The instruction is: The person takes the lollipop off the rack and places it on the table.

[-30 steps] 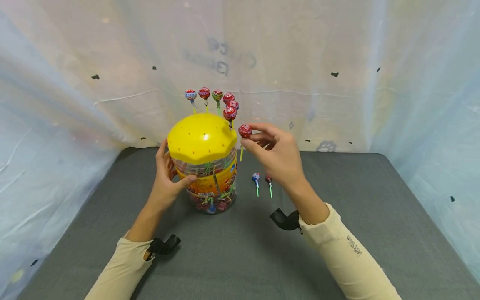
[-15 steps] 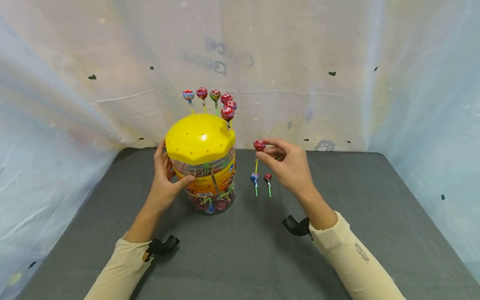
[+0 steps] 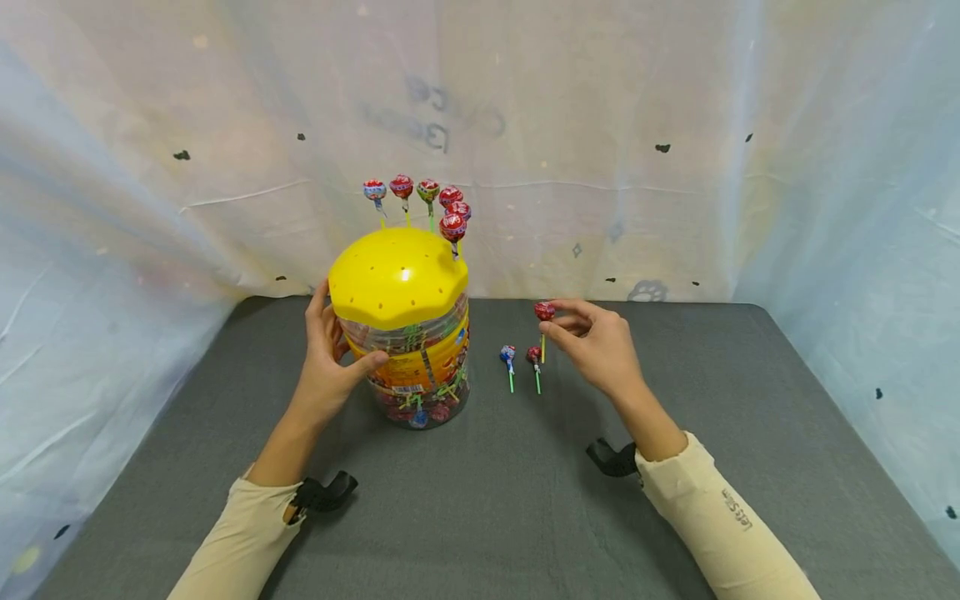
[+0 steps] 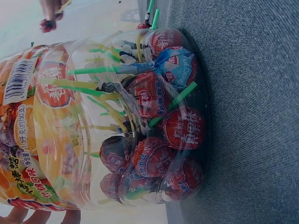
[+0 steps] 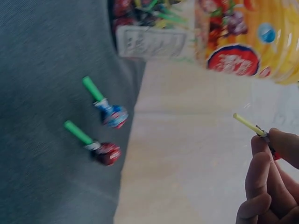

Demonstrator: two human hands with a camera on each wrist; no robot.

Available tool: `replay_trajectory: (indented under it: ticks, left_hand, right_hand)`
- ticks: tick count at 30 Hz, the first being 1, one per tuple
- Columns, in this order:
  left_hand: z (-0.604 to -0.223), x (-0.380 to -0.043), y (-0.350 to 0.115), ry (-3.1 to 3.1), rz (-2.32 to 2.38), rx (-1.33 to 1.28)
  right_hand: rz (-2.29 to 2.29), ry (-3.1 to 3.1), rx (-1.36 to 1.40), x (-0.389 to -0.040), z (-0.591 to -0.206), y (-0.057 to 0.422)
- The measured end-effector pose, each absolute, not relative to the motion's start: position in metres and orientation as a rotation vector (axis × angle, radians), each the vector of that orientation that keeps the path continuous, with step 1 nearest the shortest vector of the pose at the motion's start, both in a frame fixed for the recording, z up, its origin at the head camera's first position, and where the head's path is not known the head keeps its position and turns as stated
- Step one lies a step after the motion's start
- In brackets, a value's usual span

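A clear plastic jar (image 3: 408,362) full of lollipops, with an orange label and a yellow domed lid (image 3: 397,279), stands upright on the table. My left hand (image 3: 330,358) grips its left side, thumb across the label, fingers behind. Several lollipops (image 3: 401,187) stick up from the lid's back and right rim; small holes dot the rest. Right of the jar, my right hand (image 3: 600,346) pinches a red-wrapped lollipop (image 3: 544,311) just under its head, its yellow stick (image 5: 247,124) pointing down. Below it on the table lie a blue lollipop (image 3: 507,354) and a dark red lollipop (image 3: 534,356).
A grey cloth-covered table (image 3: 480,517) spreads under everything. Behind it hangs a pale sheet (image 3: 562,150) with small dark marks, and more sheeting closes in both sides. Black straps (image 3: 611,458) jut from the wrists.
My right hand has carried the red lollipop away from the lid's right edge, rightward and down, over the two lying lollipops. My left hand keeps its grip on the jar.
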State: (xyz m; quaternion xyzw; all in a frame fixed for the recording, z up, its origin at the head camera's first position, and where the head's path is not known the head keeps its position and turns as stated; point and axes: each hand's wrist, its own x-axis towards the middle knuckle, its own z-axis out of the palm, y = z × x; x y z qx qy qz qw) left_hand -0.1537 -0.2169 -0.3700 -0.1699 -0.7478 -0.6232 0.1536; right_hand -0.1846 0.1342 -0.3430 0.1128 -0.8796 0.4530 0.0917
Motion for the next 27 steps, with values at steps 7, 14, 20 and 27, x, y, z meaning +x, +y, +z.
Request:
replay_trajectory:
  ticks: [7, 14, 20, 27]
  left_hand:
    - [-0.370, -0.154, -0.217, -2.142, -1.792, -0.492]
    - [-0.370, -0.153, -0.217, -2.141, -1.797, -0.488]
    - [-0.370, -0.153, -0.217, -2.141, -1.802, -0.478]
    - [-0.369, -0.153, -0.217, -2.141, -1.811, -0.485]
  right_hand:
    - [1.299, -2.687, 0.279, -0.191, -0.361, 0.145]
    - [1.251, -2.738, 0.243, -0.198, -0.375, 0.154]
    - [1.203, -2.797, 0.211, -0.201, -0.384, 0.162]
    - [1.149, -2.866, 0.154, -0.206, -0.393, 0.168]
